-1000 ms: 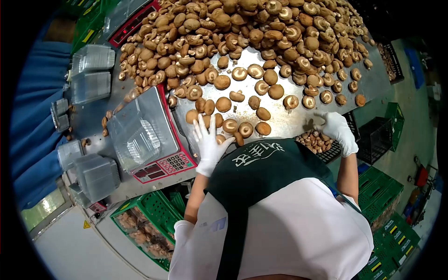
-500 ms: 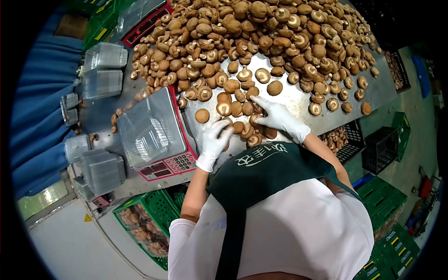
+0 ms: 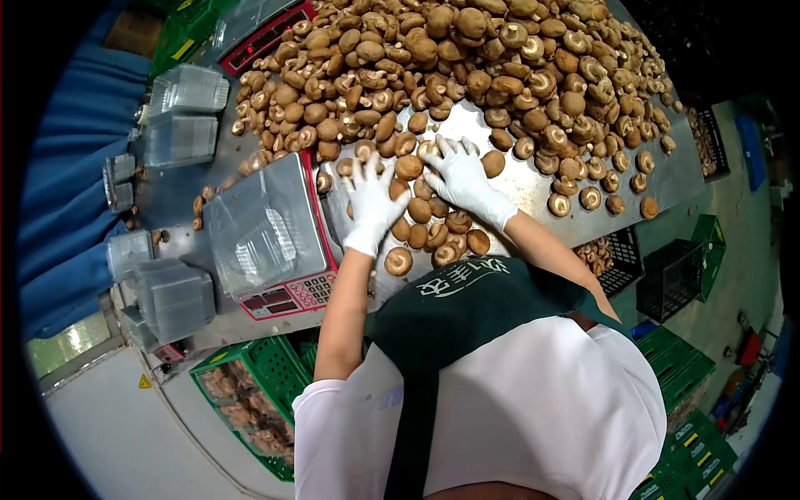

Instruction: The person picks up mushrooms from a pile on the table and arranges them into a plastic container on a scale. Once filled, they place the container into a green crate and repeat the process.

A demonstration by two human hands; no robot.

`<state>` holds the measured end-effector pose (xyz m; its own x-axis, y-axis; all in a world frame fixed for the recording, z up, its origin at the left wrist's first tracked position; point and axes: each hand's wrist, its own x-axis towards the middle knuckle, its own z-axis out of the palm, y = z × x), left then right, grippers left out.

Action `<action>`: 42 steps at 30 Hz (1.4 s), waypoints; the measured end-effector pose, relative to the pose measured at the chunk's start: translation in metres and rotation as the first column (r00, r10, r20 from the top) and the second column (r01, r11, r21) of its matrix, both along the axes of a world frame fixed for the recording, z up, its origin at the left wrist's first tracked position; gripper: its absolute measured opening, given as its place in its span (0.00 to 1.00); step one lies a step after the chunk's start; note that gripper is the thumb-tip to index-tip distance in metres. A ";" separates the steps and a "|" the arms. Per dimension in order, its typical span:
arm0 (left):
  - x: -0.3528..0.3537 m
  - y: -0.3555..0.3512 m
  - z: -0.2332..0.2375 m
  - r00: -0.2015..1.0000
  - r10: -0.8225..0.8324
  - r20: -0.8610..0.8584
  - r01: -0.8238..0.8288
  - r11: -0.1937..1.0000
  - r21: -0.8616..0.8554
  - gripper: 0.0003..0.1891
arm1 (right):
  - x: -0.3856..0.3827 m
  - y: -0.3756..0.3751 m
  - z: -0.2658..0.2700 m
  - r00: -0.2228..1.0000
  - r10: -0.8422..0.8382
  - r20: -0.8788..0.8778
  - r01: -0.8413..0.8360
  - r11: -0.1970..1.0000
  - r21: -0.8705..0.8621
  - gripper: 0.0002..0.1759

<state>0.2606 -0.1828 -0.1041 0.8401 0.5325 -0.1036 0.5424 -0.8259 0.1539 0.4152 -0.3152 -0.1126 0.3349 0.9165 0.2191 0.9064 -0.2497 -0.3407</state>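
Both hands wear white gloves and lie over loose shiitake mushrooms [image 3: 419,210] on the metal table. My left hand [image 3: 372,200] rests with its fingers spread forward over a few caps, beside the scale. Fingers apart, my right hand [image 3: 467,173] reaches to the upper edge of the small group and covers a pale-gilled mushroom in part. Between the two hands and my apron lie several brown caps, one of them a lone mushroom [image 3: 398,261] nearest my body. Beyond the fingertips rises a large shiitake heap [image 3: 492,58].
Left of my left hand stands a red-rimmed scale [image 3: 321,287] bearing clear plastic trays [image 3: 258,233]. More stacked trays [image 3: 173,296] stand at the table's left. A second scale [image 3: 267,37] is at the back. Green crates [image 3: 283,375] and a black crate [image 3: 671,275] sit below the table edge.
Both hands have moved forward, away from my body, and their fingers have spread out. Several mushrooms between them have shifted, and one lies separate near the apron.
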 end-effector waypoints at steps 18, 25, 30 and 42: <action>0.030 0.030 -0.012 0.982 0.143 0.125 -0.132 0.987 -0.088 0.43 | 0.039 0.070 0.011 0.996 -0.072 -0.055 0.066 0.992 -0.112 0.31; -0.027 -0.014 0.009 0.969 0.004 0.245 0.032 0.989 -0.144 0.22 | -0.001 -0.021 0.025 0.911 0.210 -0.355 -0.252 0.965 -0.075 0.18; -0.062 -0.019 0.013 0.956 0.042 0.290 0.001 0.989 -0.145 0.19 | 0.015 -0.039 0.033 0.782 0.112 -0.614 -0.070 0.993 0.092 0.15; 0.039 0.035 -0.017 0.967 0.105 0.234 -0.101 0.994 -0.028 0.38 | 0.033 0.040 -0.007 0.959 -0.164 -0.229 0.141 0.984 -0.112 0.23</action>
<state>0.2995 -0.1480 -0.1216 0.7826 0.6172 0.0810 0.5714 -0.7639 0.3001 0.4483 -0.2751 -0.1199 0.5038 0.8632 0.0322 0.7514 -0.4195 -0.5094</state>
